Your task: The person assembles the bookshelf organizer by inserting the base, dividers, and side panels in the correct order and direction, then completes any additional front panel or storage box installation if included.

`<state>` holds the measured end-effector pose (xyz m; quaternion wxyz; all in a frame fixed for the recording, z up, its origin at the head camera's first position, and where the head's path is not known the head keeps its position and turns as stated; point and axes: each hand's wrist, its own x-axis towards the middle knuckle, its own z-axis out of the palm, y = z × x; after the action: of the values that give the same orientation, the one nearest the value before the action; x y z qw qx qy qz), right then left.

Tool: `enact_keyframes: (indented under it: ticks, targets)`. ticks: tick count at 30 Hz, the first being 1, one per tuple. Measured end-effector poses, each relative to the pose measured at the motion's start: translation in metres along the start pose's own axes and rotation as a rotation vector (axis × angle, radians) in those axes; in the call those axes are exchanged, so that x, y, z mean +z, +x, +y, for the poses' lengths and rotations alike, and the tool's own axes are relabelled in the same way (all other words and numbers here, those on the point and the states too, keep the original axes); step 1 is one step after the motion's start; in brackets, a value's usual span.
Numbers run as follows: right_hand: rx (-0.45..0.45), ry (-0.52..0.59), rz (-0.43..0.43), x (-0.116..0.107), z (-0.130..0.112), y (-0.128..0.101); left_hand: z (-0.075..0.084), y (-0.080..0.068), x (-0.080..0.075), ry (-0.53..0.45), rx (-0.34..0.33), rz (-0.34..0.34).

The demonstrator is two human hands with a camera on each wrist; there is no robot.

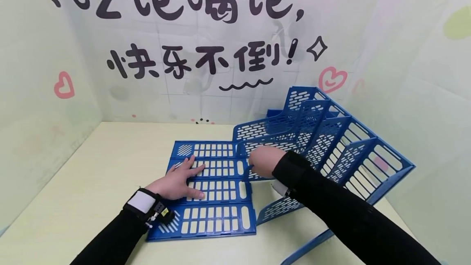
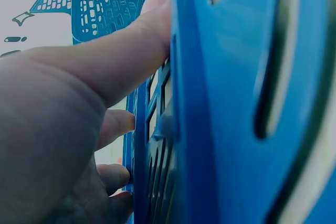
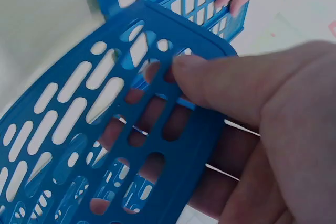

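— Inspector: Largest items first.

— Operator: I see the table (image 1: pixel 92 199), bare and open left of the fingers. The blue file rack (image 1: pixel 331 142) lies tilted beyond my right hand (image 1: pixel 263 160), which pinches its divider edge (image 3: pixel 173 77), thumb on top and fingers beneath.

— Inspector: And the left?

— Operator: My left hand (image 1: pixel 176 181) presses flat, fingers spread, on the slotted panel (image 1: pixel 217 216); the panel's right edge meets the rack.
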<state>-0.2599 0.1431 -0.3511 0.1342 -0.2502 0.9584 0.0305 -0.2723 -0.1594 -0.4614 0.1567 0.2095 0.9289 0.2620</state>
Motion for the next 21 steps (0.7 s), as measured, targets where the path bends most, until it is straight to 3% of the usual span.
enact_keyframes:
  ticks: [6, 16, 21]
  targets:
    - [0.042, 0.017, 0.031, 0.004, -0.001, 0.011, 0.000, 0.000, 0.000, 0.002, 0.004, -0.008]
    - [0.018, -0.006, 0.022, 0.005, -0.006, 0.027, -0.001, 0.000, 0.000, 0.026, -0.001, -0.001]
    - [0.047, 0.000, 0.027, 0.007, -0.011, 0.030, 0.003, 0.000, -0.001, 0.039, 0.000, 0.008]
